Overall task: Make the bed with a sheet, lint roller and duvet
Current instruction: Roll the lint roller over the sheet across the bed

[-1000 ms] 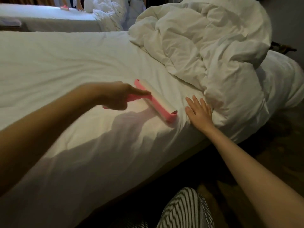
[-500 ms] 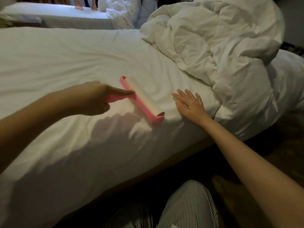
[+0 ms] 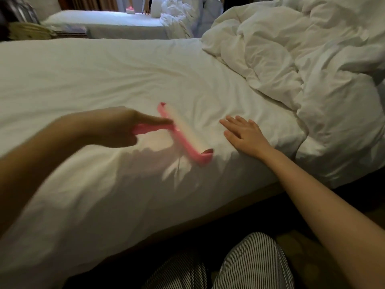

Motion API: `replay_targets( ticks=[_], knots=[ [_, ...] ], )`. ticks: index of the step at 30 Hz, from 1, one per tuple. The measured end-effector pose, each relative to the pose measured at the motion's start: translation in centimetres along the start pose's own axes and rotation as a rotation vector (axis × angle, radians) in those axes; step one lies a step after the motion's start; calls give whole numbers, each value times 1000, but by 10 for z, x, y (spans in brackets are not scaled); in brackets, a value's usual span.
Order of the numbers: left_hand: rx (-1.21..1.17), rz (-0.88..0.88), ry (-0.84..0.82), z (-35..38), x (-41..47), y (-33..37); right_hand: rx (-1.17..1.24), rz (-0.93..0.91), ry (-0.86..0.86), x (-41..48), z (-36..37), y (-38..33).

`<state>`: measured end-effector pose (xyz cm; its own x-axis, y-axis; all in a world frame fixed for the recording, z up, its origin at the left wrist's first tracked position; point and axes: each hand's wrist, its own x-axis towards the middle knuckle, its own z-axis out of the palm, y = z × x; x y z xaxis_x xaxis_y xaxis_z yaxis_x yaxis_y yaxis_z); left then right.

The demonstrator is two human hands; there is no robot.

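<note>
Gripping the handle of the pink lint roller [image 3: 187, 134] in your left hand [image 3: 116, 127] at mid-frame, roll straight, overlapping strokes while your flat, spread-fingered right hand [image 3: 243, 134] pins the sheet [image 3: 104, 76] taut just right of it, short of the duvet [image 3: 302, 49] heaped upper right.

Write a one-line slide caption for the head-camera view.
Left hand holds a pink lint roller on the white sheet; right hand rests flat beside it, near the bunched duvet.
</note>
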<state>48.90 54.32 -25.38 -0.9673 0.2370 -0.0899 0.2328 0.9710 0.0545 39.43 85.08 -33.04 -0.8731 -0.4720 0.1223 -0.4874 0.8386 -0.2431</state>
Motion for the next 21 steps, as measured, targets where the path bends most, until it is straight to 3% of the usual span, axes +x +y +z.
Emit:
replay_targets(
  ticks=[4,9,14,17,21],
  knots=[
    [-137,71,-3,-11,-2,49,-7,17,25,1,2,7],
    [41,-105,44,-37,-70,17,2,36,-11,6,-2,6],
    [-202,-329,330,-19,-85,-2,53,115,34,34,-9,-12],
    [-122,-466,185,-5,-51,-4,2,105,-25,52,-11,-30],
    [-132,-434,172,-11,18,-12,-60,65,-119,66,4,-51]
  ],
)
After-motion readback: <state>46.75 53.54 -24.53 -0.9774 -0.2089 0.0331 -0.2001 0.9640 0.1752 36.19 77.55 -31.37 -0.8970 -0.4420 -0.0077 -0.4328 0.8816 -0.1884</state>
